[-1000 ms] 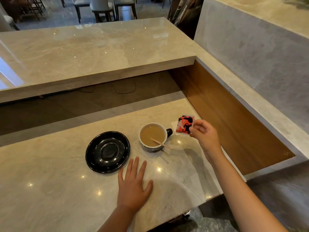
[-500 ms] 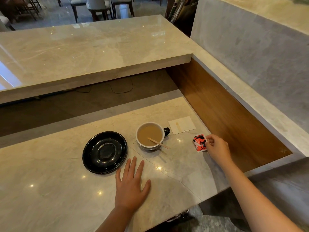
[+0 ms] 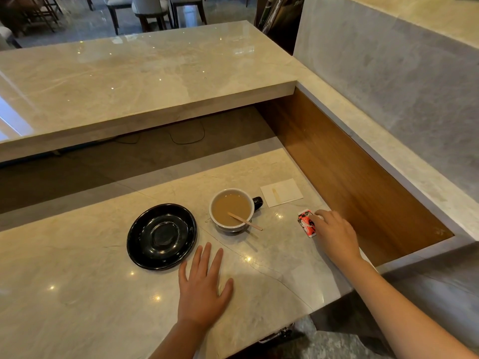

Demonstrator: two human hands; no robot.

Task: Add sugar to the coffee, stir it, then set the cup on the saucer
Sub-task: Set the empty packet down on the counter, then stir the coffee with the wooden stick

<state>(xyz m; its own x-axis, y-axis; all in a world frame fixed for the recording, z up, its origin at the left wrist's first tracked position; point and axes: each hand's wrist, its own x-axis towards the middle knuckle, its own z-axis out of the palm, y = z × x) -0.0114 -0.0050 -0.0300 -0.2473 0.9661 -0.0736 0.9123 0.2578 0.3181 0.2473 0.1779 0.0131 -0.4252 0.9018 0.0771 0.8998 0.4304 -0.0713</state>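
A white cup (image 3: 234,225) with a black handle holds light brown coffee, and a wooden stirrer (image 3: 245,221) leans in it over the near rim. The black saucer (image 3: 162,236) lies bare just left of the cup. My right hand (image 3: 334,233) is low on the counter to the right of the cup. Its fingertips pinch the right edge of a red and white sugar packet (image 3: 306,223), which rests on the marble. My left hand (image 3: 204,288) lies flat on the counter in front of the saucer and cup, fingers spread, holding nothing.
A white paper wrapper (image 3: 281,193) lies behind the cup near the wooden side panel (image 3: 350,177). A raised marble ledge (image 3: 145,73) overhangs the back. The counter's edge (image 3: 334,294) drops off at the near right.
My right hand has brought the sugar packet from above the paper wrapper down to the counter, to the right of the cup. The left hand has stayed flat.
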